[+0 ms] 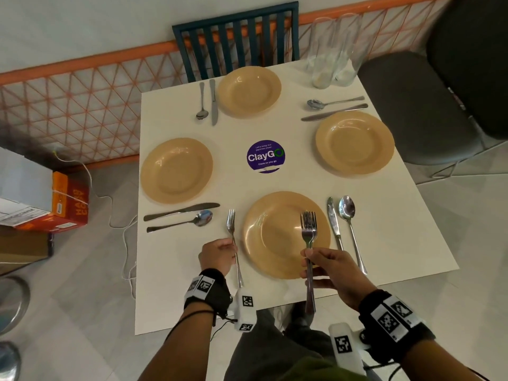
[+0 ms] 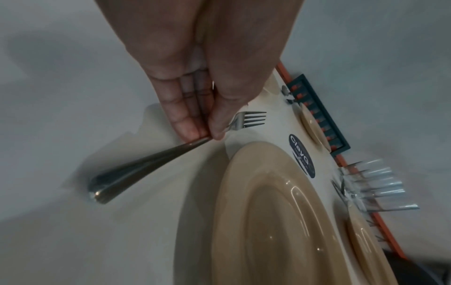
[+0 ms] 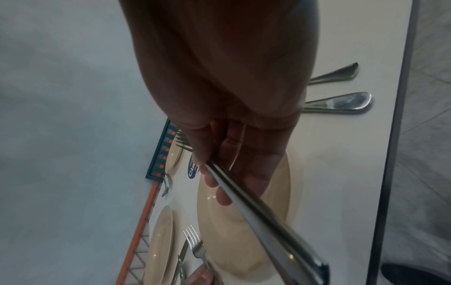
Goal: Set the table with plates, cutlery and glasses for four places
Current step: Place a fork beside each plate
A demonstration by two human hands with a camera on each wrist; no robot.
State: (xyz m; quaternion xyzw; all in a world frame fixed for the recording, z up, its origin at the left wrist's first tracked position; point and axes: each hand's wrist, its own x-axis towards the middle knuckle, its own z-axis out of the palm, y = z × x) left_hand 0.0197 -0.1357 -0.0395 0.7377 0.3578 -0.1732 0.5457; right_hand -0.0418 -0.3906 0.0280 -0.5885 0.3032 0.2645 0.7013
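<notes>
Steel fork [image 1: 233, 237] lies lengthwise just left of near plate [image 1: 286, 259], pinched by left hand [image 1: 217, 257] (tines away); right hand [image 1: 332, 273] grips spare forks [image 1: 309, 235] above plate.

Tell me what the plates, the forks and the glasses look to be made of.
Plates: tan, glossy, with sharp highlights; probably glazed ceramic or melamine, the look leaves it open.
Fork in the left hand and forks in the right hand: polished metal with mirror-like reflections, likely stainless steel.
Glasses: clear and see-through; glass or clear plastic.
</notes>
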